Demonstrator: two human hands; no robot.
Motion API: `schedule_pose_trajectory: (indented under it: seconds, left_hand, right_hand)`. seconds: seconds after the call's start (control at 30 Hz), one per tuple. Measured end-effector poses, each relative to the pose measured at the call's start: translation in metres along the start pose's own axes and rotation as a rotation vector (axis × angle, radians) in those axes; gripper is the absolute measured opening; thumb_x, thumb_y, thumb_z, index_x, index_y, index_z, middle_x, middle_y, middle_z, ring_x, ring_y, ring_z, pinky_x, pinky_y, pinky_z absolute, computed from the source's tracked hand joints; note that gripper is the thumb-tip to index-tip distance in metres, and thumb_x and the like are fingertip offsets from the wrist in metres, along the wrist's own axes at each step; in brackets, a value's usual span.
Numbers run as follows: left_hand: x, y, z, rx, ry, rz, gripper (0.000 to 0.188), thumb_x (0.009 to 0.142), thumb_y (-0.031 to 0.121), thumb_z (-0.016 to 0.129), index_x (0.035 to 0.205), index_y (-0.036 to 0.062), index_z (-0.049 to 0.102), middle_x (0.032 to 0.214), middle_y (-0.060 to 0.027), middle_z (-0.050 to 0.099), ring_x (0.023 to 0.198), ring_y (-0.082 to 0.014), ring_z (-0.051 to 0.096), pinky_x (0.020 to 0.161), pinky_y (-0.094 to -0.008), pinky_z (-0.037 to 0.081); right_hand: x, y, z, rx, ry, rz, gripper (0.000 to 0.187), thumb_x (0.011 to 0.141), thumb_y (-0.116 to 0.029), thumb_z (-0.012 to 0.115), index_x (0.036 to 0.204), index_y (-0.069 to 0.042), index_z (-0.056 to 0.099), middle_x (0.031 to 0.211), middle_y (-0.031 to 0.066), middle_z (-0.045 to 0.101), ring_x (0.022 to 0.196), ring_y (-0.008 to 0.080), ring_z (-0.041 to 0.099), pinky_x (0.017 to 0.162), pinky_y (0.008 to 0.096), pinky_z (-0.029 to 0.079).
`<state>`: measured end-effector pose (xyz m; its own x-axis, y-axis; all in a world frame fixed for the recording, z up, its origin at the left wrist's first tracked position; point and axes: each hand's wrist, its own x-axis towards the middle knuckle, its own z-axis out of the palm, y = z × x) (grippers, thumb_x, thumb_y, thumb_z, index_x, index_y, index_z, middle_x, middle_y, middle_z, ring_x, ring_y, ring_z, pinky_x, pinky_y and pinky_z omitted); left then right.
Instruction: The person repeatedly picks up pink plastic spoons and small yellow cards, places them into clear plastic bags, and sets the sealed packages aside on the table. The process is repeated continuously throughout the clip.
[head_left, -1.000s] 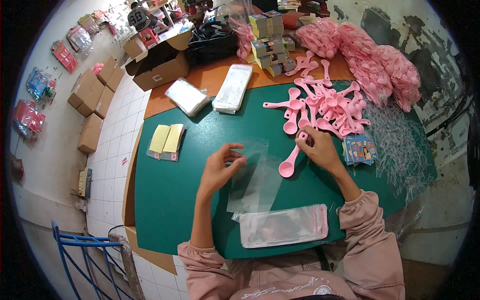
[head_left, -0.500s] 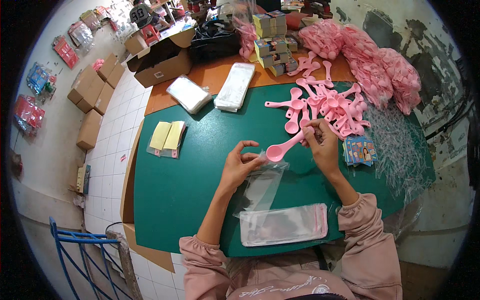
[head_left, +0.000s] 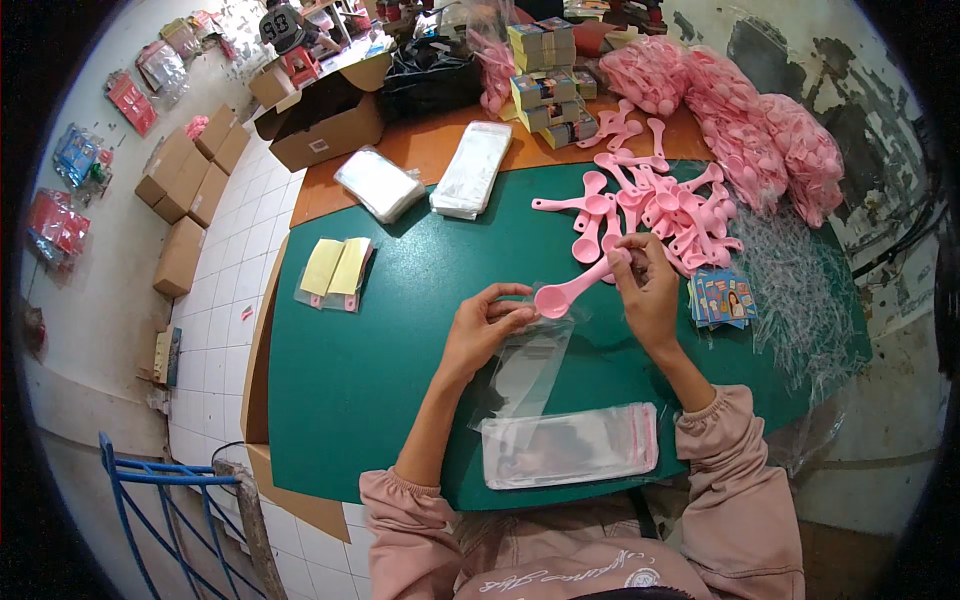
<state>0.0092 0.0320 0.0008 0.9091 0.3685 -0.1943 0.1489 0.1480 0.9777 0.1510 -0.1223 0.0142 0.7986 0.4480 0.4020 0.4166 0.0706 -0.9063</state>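
Observation:
Between the thumb and fingers of my right hand (head_left: pixel 650 300) is the handle of a pink measuring spoon (head_left: pixel 572 292). Its round bowl points left, at the top edge of a clear plastic bag (head_left: pixel 532 370). My left hand (head_left: pixel 480 332) pinches that bag by its top edge, close beside the bowl. Whether the bowl is inside the bag or just over it I cannot tell. The bag hangs toward a flat stack of clear bags (head_left: pixel 565 448) near the table's front edge. Beyond my right hand lies a heap of pink spoons (head_left: pixel 655 210), with colourful printed cards (head_left: pixel 720 298) nearby.
Two bagged sets with yellow cards (head_left: pixel 337 270) lie on the green table (head_left: pixel 400 400) at left. Farther back are bag stacks (head_left: pixel 468 172), an open carton (head_left: pixel 325 130), banded card bundles (head_left: pixel 545 90) and bulging bags of spoons (head_left: pixel 730 130). Clear plastic scraps (head_left: pixel 800 310) cover the right side.
My left fingers have drawn closer together at the bag's top edge, and the bag has shifted slightly. The spoon stays in my right hand, its bowl near the bag.

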Motion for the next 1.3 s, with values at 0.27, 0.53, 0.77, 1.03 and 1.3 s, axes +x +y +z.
schedule_pose_trajectory:
  seconds: [0.27, 0.53, 0.77, 1.03, 1.3]
  left_hand:
    - [0.000, -0.008, 0.006, 0.229, -0.027, 0.153, 0.026, 0.086, 0.019, 0.054, 0.098, -0.0042, 0.058, 0.085, -0.0071, 0.064, 0.076, -0.0104, 0.059, 0.069, -0.0230, 0.047]
    - [-0.005, 0.023, 0.032, -0.196, -0.098, -0.022, 0.038, 0.093, 0.027, 0.041, 0.094, -0.0067, 0.059, 0.081, -0.0108, 0.064, 0.071, -0.0156, 0.062, 0.064, -0.0239, 0.049]
    - [0.000, 0.018, 0.007, -0.149, -0.097, 0.005, 0.046, 0.095, 0.034, 0.030, 0.106, -0.0051, 0.052, 0.090, -0.0173, 0.062, 0.081, -0.0222, 0.063, 0.070, -0.0277, 0.051]
    - [0.015, 0.001, -0.002, -0.168, -0.106, 0.046, 0.038, 0.094, 0.025, 0.039, 0.104, -0.0087, 0.054, 0.092, -0.0181, 0.062, 0.085, -0.0203, 0.062, 0.074, -0.0265, 0.050]
    - [0.009, 0.007, -0.003, -0.197, -0.179, -0.013, 0.032, 0.092, 0.020, 0.043, 0.103, -0.0072, 0.055, 0.095, -0.0184, 0.061, 0.082, -0.0196, 0.063, 0.071, -0.0257, 0.052]
  right_hand:
    - [-0.009, -0.007, 0.011, 0.031, -0.196, 0.137, 0.015, 0.083, -0.011, 0.059, 0.089, -0.001, 0.048, 0.062, 0.0011, 0.054, 0.052, 0.0034, 0.044, 0.046, 0.0181, 0.035]
    - [-0.008, -0.025, 0.005, 0.081, -0.385, -0.113, 0.028, 0.091, -0.027, 0.047, 0.087, -0.002, 0.058, 0.073, 0.0055, 0.056, 0.066, 0.0090, 0.051, 0.061, 0.0233, 0.041]
    - [0.026, -0.025, -0.081, -0.432, -0.317, -0.075, 0.029, 0.084, -0.028, 0.052, 0.093, -0.002, 0.063, 0.080, 0.0127, 0.053, 0.077, 0.0204, 0.050, 0.067, 0.0339, 0.042]
    - [0.008, 0.020, -0.185, -0.954, 0.013, 0.350, 0.031, 0.071, -0.023, 0.062, 0.085, 0.004, 0.059, 0.081, 0.0210, 0.059, 0.076, 0.0362, 0.057, 0.066, 0.0411, 0.043]
    - [0.039, -0.042, -0.100, -0.519, -0.116, -0.084, 0.016, 0.079, -0.011, 0.057, 0.088, 0.001, 0.053, 0.072, 0.0103, 0.057, 0.066, 0.0152, 0.056, 0.059, 0.0324, 0.045]
